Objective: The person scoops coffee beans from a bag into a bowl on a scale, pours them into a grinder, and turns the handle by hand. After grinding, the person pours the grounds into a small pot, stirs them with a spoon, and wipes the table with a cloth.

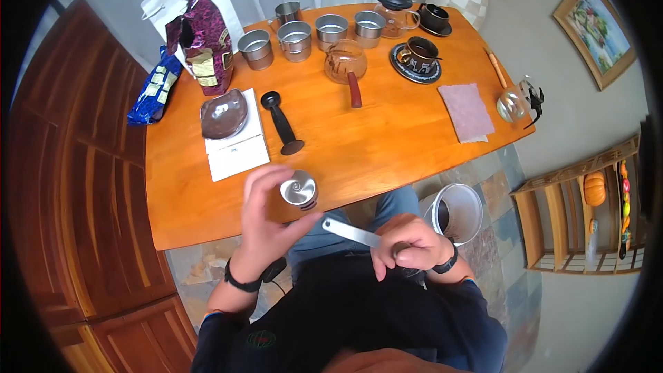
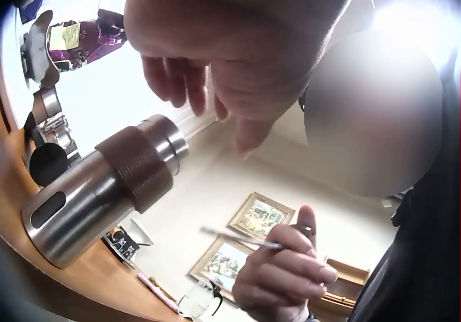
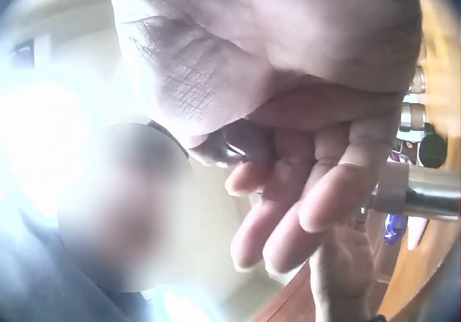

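Observation:
A steel hand coffee grinder [image 1: 299, 190] with a brown band [image 2: 135, 167] stands upright at the table's near edge. My left hand [image 1: 266, 217] is raised beside its top, thumb and fingers spread and apart from it, holding nothing. In my right hand [image 1: 416, 243], over my lap, is the flat metal crank handle [image 1: 351, 232]; its holed end points left toward the left hand. The curled fingers grip the handle's knob [image 3: 234, 145], mostly hidden in the palm. Left of the grinder lie a black coffee scoop [image 1: 282, 124] and a white scale [image 1: 238, 157] bearing a brown dish [image 1: 224, 114].
Several metal cups [image 1: 295, 41] line the back, with a red-handled glass pot [image 1: 345, 62] before them. Coffee bags [image 1: 207, 48] stand at the back left. Rightward are a cup on a saucer [image 1: 418, 55], a pink cloth [image 1: 467, 113] and a white bin [image 1: 466, 211] on the floor.

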`<state>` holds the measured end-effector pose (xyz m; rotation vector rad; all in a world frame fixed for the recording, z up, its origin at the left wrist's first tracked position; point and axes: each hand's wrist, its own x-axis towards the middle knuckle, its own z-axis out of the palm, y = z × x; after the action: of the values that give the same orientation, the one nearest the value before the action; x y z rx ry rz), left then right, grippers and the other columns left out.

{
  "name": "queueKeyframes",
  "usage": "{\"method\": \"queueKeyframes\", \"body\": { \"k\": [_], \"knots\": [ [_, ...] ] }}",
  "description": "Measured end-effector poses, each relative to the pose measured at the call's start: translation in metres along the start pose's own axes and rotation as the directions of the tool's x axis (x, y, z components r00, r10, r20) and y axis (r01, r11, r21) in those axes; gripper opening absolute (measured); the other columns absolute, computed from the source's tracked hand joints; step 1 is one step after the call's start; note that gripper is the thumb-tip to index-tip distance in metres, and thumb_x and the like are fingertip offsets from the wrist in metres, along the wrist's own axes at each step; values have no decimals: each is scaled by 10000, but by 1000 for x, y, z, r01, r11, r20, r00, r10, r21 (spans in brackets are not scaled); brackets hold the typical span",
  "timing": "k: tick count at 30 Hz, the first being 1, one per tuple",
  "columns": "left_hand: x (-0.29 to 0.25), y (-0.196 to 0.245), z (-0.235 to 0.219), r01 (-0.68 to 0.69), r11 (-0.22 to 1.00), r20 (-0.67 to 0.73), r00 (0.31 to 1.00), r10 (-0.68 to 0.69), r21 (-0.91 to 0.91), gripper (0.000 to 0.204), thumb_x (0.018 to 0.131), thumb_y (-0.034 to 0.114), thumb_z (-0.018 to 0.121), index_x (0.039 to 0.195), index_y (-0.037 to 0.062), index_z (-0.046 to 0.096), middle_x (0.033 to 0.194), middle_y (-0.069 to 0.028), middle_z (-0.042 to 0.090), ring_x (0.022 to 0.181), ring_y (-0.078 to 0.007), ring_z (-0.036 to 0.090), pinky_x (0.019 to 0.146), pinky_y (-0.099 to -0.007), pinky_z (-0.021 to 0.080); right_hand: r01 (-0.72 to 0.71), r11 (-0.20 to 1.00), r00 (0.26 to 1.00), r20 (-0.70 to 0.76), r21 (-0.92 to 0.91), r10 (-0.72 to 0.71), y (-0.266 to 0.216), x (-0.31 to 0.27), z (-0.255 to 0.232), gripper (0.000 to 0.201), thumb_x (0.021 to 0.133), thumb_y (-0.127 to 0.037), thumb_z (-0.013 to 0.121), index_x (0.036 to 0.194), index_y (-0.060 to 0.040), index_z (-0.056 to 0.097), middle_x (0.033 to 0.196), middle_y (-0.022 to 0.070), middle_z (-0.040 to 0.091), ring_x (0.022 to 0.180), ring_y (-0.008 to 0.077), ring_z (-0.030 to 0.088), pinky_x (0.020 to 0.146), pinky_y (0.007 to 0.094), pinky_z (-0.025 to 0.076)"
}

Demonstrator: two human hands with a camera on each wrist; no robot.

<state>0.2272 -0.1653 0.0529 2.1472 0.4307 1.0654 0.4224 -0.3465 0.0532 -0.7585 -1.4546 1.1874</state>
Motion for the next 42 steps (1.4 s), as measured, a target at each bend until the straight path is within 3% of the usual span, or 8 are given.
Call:
{"method": "queueKeyframes", "body": {
  "k": [6,7,13,20,33,38,40,42],
  "knots": [
    [3,-22,28,316,908,210,941,-264,-276,607,751,19,833,1275,36,527,1140,-52,613,985,-109,583,884,-250,475,177,977,973,-130,-118,-191,3,15,12,390,991,-323,513,712,-53,545,713,99,691,607,239,643,538,315,467],
    [9,-22,28,214,948,161,970,-180,-234,557,775,26,821,1257,32,542,1106,-36,621,900,-88,598,819,-231,484,199,970,959,-173,-143,-223,5,17,13,394,991,-330,507,708,-58,538,700,105,681,600,237,643,530,313,463],
    [15,-25,29,434,802,319,892,-319,-410,401,779,14,807,1133,49,622,1009,-12,628,878,-67,598,770,-223,479,126,992,960,-256,17,-117,23,28,15,433,1017,-353,469,714,-46,512,673,133,654,587,215,644,538,296,461],
    [9,-32,44,166,929,127,983,-130,-331,289,726,4,802,970,54,656,945,-46,614,836,-133,606,742,-255,473,37,982,941,-338,185,28,37,28,13,485,1029,-403,433,718,-35,494,682,170,644,591,217,619,567,292,460],
    [8,-31,50,113,931,44,994,-104,-347,273,713,41,810,935,53,651,852,-68,625,767,-193,620,686,-292,491,50,912,896,-422,407,139,38,23,12,498,1041,-371,380,730,-3,504,618,189,603,514,230,575,518,301,464],
    [5,-31,46,327,824,201,944,-262,-463,427,719,-6,817,1090,51,613,976,-33,649,885,-81,622,777,-248,509,-61,998,862,-504,7,56,41,8,11,415,1032,-300,487,864,56,618,692,134,641,607,197,643,577,277,503],
    [5,-32,46,346,808,214,937,-275,-476,442,721,3,820,1105,50,607,977,-33,657,897,-80,627,790,-250,512,-33,999,870,-492,-22,18,33,11,12,268,981,-209,591,930,47,655,714,109,658,649,179,662,599,275,507],
    [6,-33,47,362,791,225,931,-286,-492,457,722,12,822,1121,49,602,979,-33,665,909,-79,631,803,-252,516,-83,904,904,-414,-420,-109,24,13,11,180,910,-148,674,961,24,673,728,93,671,632,174,650,589,282,493]
  ]
}}
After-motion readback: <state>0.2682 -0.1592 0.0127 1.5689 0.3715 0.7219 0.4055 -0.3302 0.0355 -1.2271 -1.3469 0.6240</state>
